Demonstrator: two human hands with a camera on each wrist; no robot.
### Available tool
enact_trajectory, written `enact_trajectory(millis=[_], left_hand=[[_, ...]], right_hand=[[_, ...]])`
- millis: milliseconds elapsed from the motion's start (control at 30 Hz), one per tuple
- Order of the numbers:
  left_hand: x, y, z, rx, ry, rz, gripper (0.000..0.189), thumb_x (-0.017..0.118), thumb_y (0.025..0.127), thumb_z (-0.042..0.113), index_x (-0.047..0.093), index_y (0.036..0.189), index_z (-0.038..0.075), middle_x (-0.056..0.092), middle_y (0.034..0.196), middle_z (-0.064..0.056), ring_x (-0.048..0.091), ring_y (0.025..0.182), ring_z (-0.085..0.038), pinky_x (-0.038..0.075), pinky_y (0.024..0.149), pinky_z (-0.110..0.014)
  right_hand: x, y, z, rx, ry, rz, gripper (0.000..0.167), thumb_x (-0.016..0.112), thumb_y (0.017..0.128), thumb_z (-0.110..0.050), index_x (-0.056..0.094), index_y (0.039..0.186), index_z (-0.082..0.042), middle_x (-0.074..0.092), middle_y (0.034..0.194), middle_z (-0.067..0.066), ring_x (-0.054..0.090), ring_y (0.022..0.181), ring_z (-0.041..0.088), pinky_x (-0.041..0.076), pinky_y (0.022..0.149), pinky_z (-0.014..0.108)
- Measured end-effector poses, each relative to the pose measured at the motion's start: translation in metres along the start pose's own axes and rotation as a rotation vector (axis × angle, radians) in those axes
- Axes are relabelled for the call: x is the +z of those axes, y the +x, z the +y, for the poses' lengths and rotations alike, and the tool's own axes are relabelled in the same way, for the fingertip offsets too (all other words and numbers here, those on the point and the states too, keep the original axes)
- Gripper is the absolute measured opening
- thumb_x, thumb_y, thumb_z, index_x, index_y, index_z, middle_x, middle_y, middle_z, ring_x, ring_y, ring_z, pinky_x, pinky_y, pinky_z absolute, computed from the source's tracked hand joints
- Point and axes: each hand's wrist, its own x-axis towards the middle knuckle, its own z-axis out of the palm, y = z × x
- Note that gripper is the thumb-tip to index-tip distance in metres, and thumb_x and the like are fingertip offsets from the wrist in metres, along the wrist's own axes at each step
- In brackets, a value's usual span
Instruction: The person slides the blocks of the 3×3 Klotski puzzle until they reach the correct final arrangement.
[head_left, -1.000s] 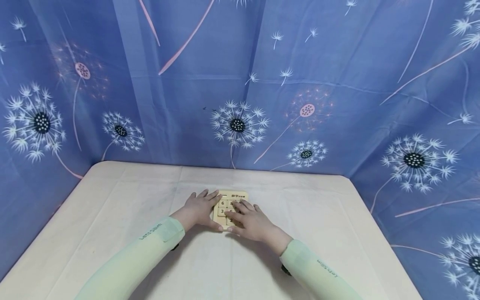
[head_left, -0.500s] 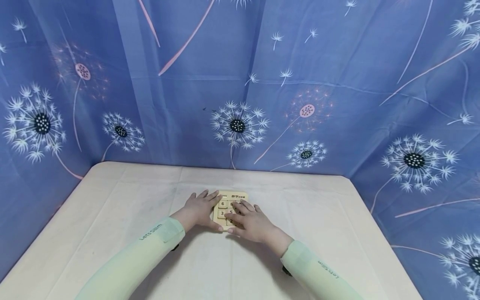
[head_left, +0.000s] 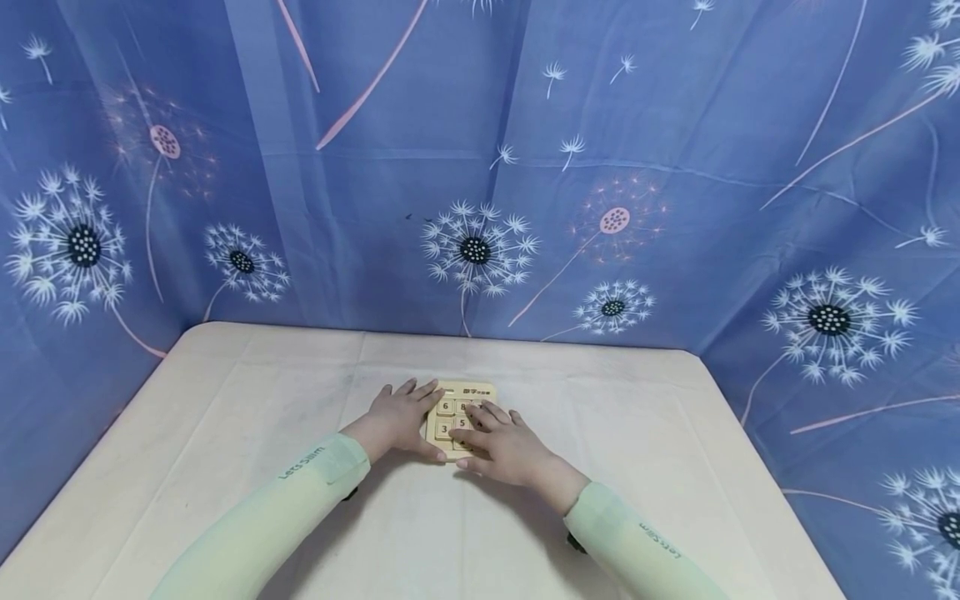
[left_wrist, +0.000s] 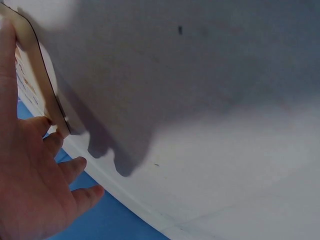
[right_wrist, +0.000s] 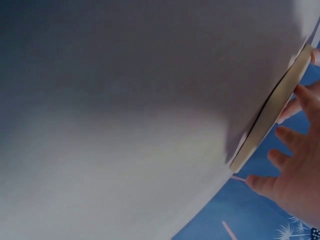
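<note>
A wooden number sliding puzzle (head_left: 487, 386) lies flat on the table. Tiles 6 (head_left: 446, 407), 8 (head_left: 462, 407), 3 (head_left: 444, 429) and 5 (head_left: 462, 422) are visible; the right fingers cover the rest. My left hand (head_left: 395, 422) holds the board's left side, thumb at the near edge, index finger at the upper left. Over the right side, my right hand (head_left: 510, 447) has its fingers spread on the tiles, one fingertip at tile 3, thumb by the near edge. Both wrist views show the board's side (left_wrist: 44, 80) edge-on, with the left palm (left_wrist: 35, 185) and right fingers (right_wrist: 262, 185) beside it.
The white table (head_left: 600, 400) stretches around the board, its back corners rounded. Blue curtains (head_left: 375, 217) with dandelion prints hang behind it and on both sides. Light green sleeves (head_left: 277, 508) cover the forearms.
Tile 3 has slid slightly toward the near edge, with the right fingertip at it. The number on tile 2, visible earlier, is now covered by the right hand. The left hand keeps its place.
</note>
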Motion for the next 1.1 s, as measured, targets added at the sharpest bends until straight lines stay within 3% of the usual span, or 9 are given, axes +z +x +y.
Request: enact_trajectory(millis=[1100], left_hand=[[0.0003, 0.0003, -0.0003, 0.003, -0.026, 0.009, 0.114, 0.077, 0.073, 0.075, 0.031, 0.162, 0.021, 0.023, 0.173, 0.000, 0.023, 0.159, -0.038, 0.023, 0.127, -0.065]], right_hand=[[-0.0009, -0.0098, -0.0035, -0.031, 0.023, 0.001, 0.053, 0.056, 0.100, -0.056, 0.056, 0.147, -0.032, 0.037, 0.167, 0.011, 0.028, 0.157, 0.041, 0.031, 0.120, 0.073]])
